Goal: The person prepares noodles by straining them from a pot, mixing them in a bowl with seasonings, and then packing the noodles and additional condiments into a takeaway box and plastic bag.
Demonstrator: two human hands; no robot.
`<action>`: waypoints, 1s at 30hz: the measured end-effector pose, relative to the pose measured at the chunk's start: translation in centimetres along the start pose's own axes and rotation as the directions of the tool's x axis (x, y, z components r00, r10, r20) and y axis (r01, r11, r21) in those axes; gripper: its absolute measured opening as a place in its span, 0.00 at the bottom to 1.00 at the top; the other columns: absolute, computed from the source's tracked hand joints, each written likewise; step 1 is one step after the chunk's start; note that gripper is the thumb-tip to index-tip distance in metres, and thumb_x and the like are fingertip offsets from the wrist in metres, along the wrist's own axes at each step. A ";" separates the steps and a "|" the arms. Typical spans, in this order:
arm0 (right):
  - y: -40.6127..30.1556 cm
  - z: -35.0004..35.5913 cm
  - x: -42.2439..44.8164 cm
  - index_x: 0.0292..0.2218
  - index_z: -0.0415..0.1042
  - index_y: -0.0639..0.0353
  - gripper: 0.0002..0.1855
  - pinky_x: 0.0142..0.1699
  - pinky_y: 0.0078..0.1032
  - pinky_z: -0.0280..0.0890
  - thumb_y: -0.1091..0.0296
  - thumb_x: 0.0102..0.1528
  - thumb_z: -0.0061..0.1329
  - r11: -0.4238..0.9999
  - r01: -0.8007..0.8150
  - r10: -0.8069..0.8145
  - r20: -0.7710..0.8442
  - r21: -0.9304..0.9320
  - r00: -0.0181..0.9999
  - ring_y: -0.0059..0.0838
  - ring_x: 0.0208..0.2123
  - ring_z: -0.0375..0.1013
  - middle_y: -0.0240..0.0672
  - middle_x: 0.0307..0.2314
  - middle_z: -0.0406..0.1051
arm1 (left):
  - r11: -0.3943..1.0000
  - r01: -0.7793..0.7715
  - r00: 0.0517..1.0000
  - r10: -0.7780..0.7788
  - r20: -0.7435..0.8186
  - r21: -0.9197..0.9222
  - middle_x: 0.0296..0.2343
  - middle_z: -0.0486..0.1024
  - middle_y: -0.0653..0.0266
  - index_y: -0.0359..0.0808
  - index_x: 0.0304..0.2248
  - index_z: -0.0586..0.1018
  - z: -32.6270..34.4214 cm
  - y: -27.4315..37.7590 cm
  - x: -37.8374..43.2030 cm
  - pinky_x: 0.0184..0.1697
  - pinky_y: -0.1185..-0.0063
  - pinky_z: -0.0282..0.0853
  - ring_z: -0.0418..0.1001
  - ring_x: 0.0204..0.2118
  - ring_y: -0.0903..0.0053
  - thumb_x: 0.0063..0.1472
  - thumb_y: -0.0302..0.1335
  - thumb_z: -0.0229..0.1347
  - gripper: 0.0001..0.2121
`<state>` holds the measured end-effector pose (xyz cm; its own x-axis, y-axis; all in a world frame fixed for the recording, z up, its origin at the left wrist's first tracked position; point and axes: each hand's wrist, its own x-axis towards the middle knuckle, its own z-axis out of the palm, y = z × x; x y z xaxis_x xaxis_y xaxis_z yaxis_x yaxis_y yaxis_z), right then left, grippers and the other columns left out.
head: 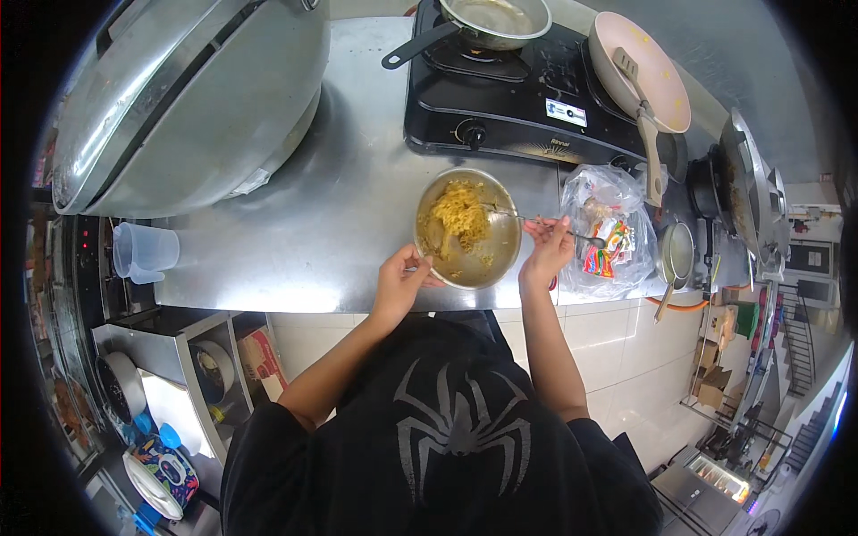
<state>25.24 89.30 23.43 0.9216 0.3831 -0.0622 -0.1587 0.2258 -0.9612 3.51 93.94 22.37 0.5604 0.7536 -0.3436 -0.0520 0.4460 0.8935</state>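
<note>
A round stainless steel mixing bowl (pixel 507 258) stands near the front edge of the steel counter, holding a clump of yellow noodles (pixel 461 213). Some bits of noodle and sauce stick to its inner wall. My left hand (pixel 404 280) grips the rim at the lower left, thumb over the edge. Between the fingers of my right hand (pixel 551 249) is a slim metal utensil (pixel 584 238), reaching over the right rim into the noodles. Its tip is buried among them, so I cannot tell whether it is a fork or a spoon.
A clear plastic bag (pixel 576 271) with torn food wrappers lies right of the bowl. Behind is a black gas stove (pixel 509 127) with a saucepan (pixel 499 37) and a pink frying pan (pixel 606 57) holding a spatula (pixel 647 127). A large metal pot (pixel 221 114) and plastic jug (pixel 147 248) stand left.
</note>
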 end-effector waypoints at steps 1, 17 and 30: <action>-0.5 0.2 -0.1 0.24 0.61 0.67 0.19 0.28 0.22 0.68 0.60 0.58 0.34 0.993 0.099 -0.096 0.040 -0.063 0.995 0.29 0.18 0.69 0.42 0.18 0.66 | 1.000 -0.014 1.000 0.014 -0.006 0.005 0.23 0.72 0.60 0.31 0.28 0.65 -0.4 -0.4 0.2 0.26 0.84 0.71 0.75 0.24 0.74 0.60 0.25 0.44 0.05; -6.6 -1.8 -1.2 0.25 0.62 0.66 0.18 0.26 0.17 0.63 0.64 0.60 0.28 0.781 0.345 -0.123 0.413 -0.521 0.902 0.22 0.20 0.69 0.36 0.18 0.65 | 0.998 0.050 0.999 -0.050 -0.004 -0.032 0.24 0.72 0.59 0.31 0.30 0.66 -0.6 -1.2 -0.2 0.27 0.84 0.72 0.75 0.24 0.75 0.59 0.25 0.44 0.05; -1.9 -2.5 -1.7 0.27 0.61 0.66 0.17 0.32 0.24 0.67 0.62 0.60 0.28 0.973 0.013 0.120 0.551 -0.232 0.826 0.33 0.23 0.72 0.45 0.24 0.69 | 0.998 0.061 0.998 -0.061 0.017 0.019 0.25 0.72 0.59 0.31 0.31 0.66 -1.0 -1.3 0.4 0.27 0.84 0.71 0.75 0.24 0.74 0.60 0.26 0.44 0.06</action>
<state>24.90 86.00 24.72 0.5474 0.8367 -0.0185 -0.0600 0.0171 -0.9981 2.97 94.10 20.79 0.5762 0.7167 -0.3928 -0.0019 0.4818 0.8763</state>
